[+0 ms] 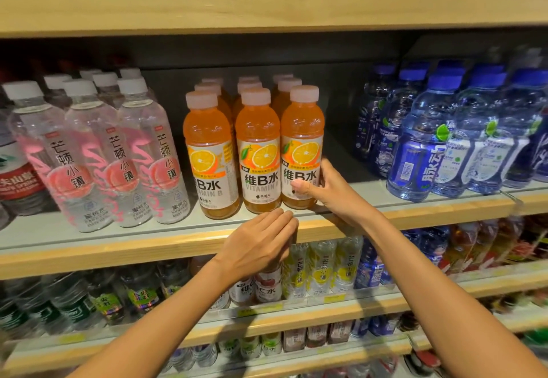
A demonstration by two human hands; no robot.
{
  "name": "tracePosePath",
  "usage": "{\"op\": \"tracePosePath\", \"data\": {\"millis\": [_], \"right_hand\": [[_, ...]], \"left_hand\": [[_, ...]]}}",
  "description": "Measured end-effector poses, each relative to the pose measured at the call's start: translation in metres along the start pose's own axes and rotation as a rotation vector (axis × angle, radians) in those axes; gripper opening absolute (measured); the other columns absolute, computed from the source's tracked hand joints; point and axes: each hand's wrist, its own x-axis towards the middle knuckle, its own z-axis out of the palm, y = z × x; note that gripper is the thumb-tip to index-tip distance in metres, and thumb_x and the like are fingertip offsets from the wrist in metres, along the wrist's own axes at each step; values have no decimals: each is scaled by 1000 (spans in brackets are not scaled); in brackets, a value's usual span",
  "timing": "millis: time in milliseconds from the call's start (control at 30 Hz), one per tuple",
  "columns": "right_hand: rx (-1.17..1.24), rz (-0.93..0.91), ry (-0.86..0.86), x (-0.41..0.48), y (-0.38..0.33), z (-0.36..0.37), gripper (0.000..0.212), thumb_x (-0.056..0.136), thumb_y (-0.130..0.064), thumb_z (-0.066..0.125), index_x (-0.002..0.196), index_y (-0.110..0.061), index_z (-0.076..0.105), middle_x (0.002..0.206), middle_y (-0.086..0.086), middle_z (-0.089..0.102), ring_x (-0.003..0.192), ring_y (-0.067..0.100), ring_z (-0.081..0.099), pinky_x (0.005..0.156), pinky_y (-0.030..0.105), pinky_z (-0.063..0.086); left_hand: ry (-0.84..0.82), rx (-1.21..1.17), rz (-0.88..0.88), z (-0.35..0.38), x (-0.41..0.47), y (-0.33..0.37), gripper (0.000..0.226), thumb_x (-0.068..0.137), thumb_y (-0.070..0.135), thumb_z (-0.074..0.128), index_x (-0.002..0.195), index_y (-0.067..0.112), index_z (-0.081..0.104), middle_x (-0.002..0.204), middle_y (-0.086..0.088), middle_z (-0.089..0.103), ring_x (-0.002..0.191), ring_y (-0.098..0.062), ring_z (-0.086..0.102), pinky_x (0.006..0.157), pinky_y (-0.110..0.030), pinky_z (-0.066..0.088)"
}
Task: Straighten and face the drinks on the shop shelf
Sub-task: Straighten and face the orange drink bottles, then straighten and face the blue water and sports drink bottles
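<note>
Three rows of orange vitamin drink bottles stand in the middle of the shelf [166, 229]. The right front orange bottle [302, 143] is held low on its label by my right hand [326, 187], thumb in front and fingers round its right side. The middle front orange bottle [258, 152] and the left front orange bottle [211, 158] stand beside it, labels forward. My left hand [261, 244] hovers flat with straight fingers at the shelf's front edge, just below the middle bottle, holding nothing.
Clear bottles with pink labels [118, 155] stand left of the orange ones. Blue-capped water bottles [439, 137] stand at the right, past a bare gap of shelf. A wooden shelf board [267, 6] runs overhead. Lower shelves [296, 318] hold more drinks.
</note>
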Motion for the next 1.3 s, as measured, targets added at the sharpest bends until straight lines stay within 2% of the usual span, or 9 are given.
{"op": "tracePosePath", "data": {"millis": [167, 300, 400, 467, 567, 667, 833, 1033, 1300], "right_hand": [[-77, -82, 194, -16, 1, -8, 60, 81, -28, 73, 131, -16, 43, 125, 0, 58, 113, 9, 57, 91, 21, 49], [-68, -249, 599, -45, 0, -35, 34, 86, -16, 69, 116, -17, 53, 101, 1, 64, 89, 3, 63, 78, 15, 50], [-248, -324, 945, -64, 5, -63, 28, 90, -16, 64, 115, -9, 54, 104, 1, 59, 89, 7, 57, 79, 15, 47], [-337, -279, 1056, -69, 10, -82, 34, 90, -19, 63, 119, -7, 50, 111, 2, 52, 97, 9, 52, 81, 17, 42], [-400, -120, 1015, -69, 21, -103, 49, 89, -26, 65, 128, -5, 43, 121, 9, 49, 110, 20, 49, 85, 20, 36], [-395, -47, 904, -66, 31, -108, 61, 88, -29, 66, 134, -2, 39, 129, 12, 48, 118, 25, 48, 96, 32, 41], [-443, -74, 879, -60, 35, -117, 62, 85, -30, 70, 130, 1, 44, 124, 15, 45, 114, 20, 40, 86, 13, 26], [-471, -109, 740, -59, 35, -121, 65, 85, -33, 69, 134, -1, 42, 128, 12, 41, 119, 23, 41, 99, 27, 34], [-491, -152, 654, -58, 40, -119, 75, 86, -35, 67, 139, 3, 31, 136, 18, 42, 127, 28, 41, 102, 32, 36]], "left_hand": [[-2, -62, -74, -5, 11, 7, 30, 90, 15, 48, 103, -1, 69, 102, -14, 69, 92, -27, 67, 82, -34, 54], [46, -114, -109, -3, 39, 22, 26, 91, 14, 51, 102, -1, 68, 102, -14, 69, 92, -27, 66, 80, -33, 53], [62, -158, -147, 7, 73, 36, 25, 92, 17, 52, 101, 1, 67, 100, -13, 68, 87, -27, 64, 75, -35, 52], [32, -161, -151, 17, 95, 45, 26, 91, 22, 52, 102, 3, 66, 98, -12, 67, 85, -26, 63, 72, -35, 52], [-63, -153, -200, 33, 123, 57, 32, 91, 31, 48, 101, 7, 66, 95, -9, 65, 83, -25, 61, 70, -34, 49], [-187, -183, -257, 46, 137, 65, 37, 94, 37, 41, 99, 8, 63, 95, -9, 63, 85, -27, 60, 73, -38, 48], [-253, -143, -238, 51, 138, 69, 36, 95, 36, 42, 90, 8, 64, 88, -9, 63, 78, -28, 60, 63, -39, 50], [-247, -94, -251, 50, 136, 72, 37, 98, 31, 40, 93, 6, 66, 92, -11, 65, 79, -27, 61, 62, -39, 52], [-230, -66, -284, 50, 136, 75, 34, 97, 29, 43, 94, 4, 67, 94, -13, 66, 79, -26, 62, 61, -38, 53]]}}
